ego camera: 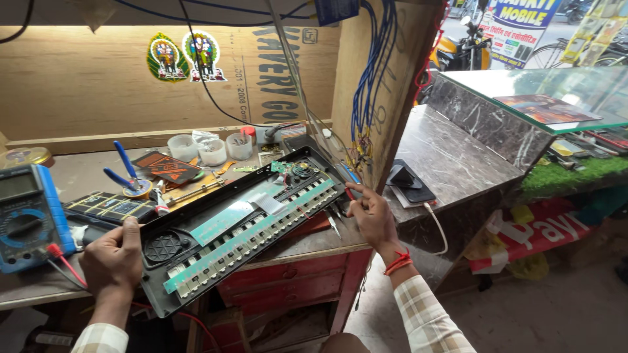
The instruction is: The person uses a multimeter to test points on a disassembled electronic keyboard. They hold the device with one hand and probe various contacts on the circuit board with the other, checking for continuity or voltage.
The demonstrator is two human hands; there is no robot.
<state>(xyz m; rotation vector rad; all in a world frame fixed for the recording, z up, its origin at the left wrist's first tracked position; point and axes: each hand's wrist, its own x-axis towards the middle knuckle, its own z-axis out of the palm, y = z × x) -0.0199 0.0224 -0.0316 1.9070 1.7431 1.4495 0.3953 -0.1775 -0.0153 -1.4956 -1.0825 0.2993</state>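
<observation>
workbench [314,243]: wooden top, cluttered; carries everything below, front edge runs under the big casing.
keyboard casing [239,229]: opened-up black shell, innards up, lying diagonally across the front of the workbench, near end hanging a bit past the front edge. Long axis from front-left up to back-right. Round speaker grille at the near-left end, small green board and knob parts at the far-right end, pale strip of key contacts along the near long side.
multimeter [29,219]: blue, at the left edge, red lead trailing toward the front. Just beside the left hand, not touched.
left hand [114,261]: wrapped over the near-left corner of the casing, thumb on top, gripping.
right hand [373,216]: at the far-right end near the right front corner of the workbench, fingers curled on the casing edge; looks to pinch something small and red, can't tell what.
pliers [127,173]: blue handles, behind the casing, toward the back.
doing it well: best guess, keep both ends supported and level, lift evenly, mind the loose wires near the right end, avoid dragging the contact strip.
</observation>
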